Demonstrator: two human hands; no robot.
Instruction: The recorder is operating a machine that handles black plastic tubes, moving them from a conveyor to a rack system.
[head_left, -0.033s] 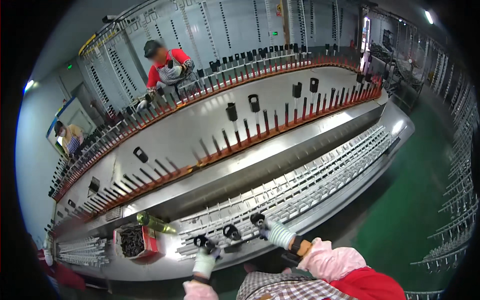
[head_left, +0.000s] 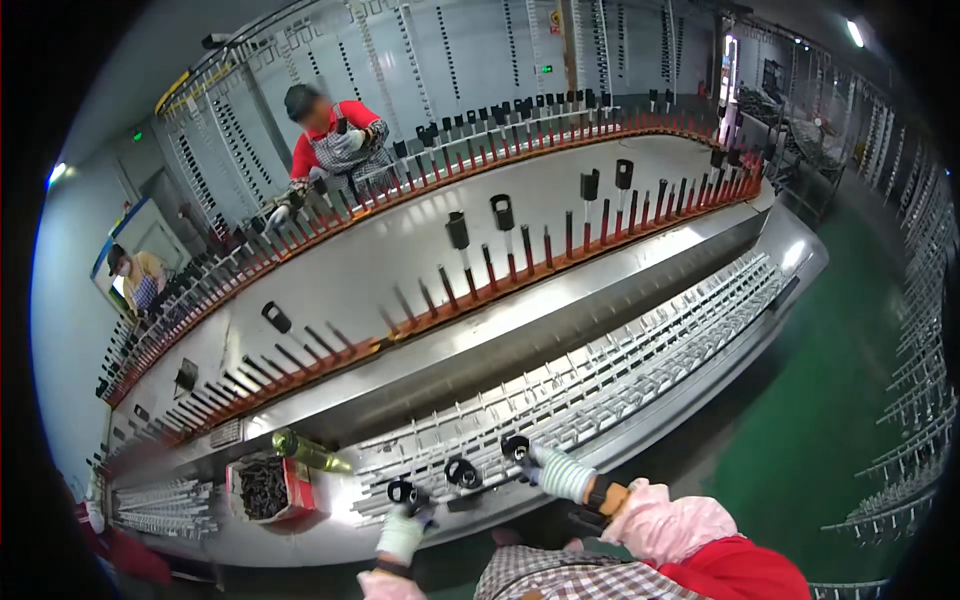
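Both gloved hands are working the pale grey slotted rack [head_left: 620, 375] — left hand [head_left: 405, 530] pinching one black ring-ended part [head_left: 402, 491], right hand [head_left: 560, 472] closed around another [head_left: 516, 447] — a third [head_left: 462, 472] lying between them.

Long steel conveyor table [head_left: 400, 260] w/ orange rail of upright pins [head_left: 560, 245]; some pins carry black caps. Red box [head_left: 262, 488] of dark small parts beside a green bottle [head_left: 310, 453]. Two other workers at far side: red sleeves [head_left: 335, 140], yellow top [head_left: 135, 280]. Green floor [head_left: 820, 400].
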